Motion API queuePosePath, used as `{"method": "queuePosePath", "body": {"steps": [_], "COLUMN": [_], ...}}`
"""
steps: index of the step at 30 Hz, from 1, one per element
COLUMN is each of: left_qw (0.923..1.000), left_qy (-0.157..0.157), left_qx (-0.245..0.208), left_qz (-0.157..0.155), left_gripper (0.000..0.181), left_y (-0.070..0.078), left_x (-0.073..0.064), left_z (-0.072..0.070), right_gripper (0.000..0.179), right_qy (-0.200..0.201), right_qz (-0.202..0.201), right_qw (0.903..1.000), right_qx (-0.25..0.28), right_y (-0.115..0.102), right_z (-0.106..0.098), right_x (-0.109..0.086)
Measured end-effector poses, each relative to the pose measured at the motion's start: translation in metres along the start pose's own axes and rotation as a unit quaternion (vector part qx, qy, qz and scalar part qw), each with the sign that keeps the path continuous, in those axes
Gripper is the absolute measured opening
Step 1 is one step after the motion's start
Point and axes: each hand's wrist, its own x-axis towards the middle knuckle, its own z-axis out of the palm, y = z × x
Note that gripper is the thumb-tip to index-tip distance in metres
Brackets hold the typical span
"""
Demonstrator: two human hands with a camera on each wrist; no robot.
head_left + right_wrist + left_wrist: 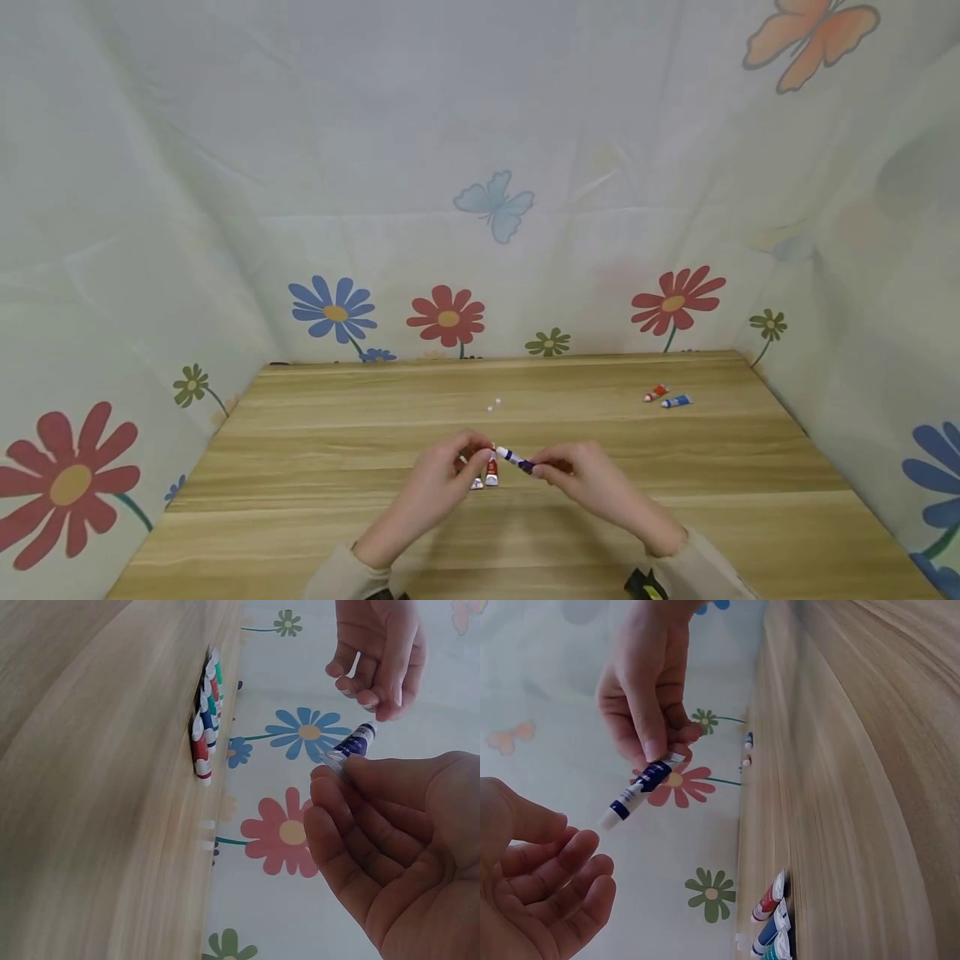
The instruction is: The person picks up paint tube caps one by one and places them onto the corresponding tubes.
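My right hand (581, 471) pinches a small purple-and-white paint tube (517, 461) by its flat crimped end, between thumb and fingers. The tube's white cap (610, 818) points at my left hand (452, 471). Loosely bent, the fingers (577, 877) of that left hand lie right beside the cap with nothing held between them. Below the hands, a row of paint tubes lies on the table; a red tube (492, 469) shows at its right end. Blue, green and other red tubes in the row are largely hidden behind the left hand in the head view.
Two small white pieces (493, 405) lie on the wooden table (337, 417) beyond the hands. Farther right are an orange-red tube (656, 393) and a blue tube (677, 402). A flower-printed cloth (375, 250) hangs along the table's back and sides.
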Motion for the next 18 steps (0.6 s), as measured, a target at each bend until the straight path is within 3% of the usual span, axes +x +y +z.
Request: {"method": "queuePosePath", "body": {"steps": [7,18], "left_qw": [0.9995,0.9982], "left_qy": [0.019,0.018], "left_qx": [0.024,0.052], "left_qz": [0.009,0.024], "left_gripper": [0.008,0.007], "left_y": [-0.001,-0.003], "left_x": [0.0,0.001], "left_z": [-0.002,-0.004], "right_gripper": [0.01,0.005], "right_qy": [0.002,-0.003], "right_qz": [0.041,0.057], "right_qw": [0.9992,0.9957], "right_qx": [0.001,-0.073], "right_y": [0.02,0.038], "right_z": [0.004,0.011], "right_x": [0.006,0.018]}}
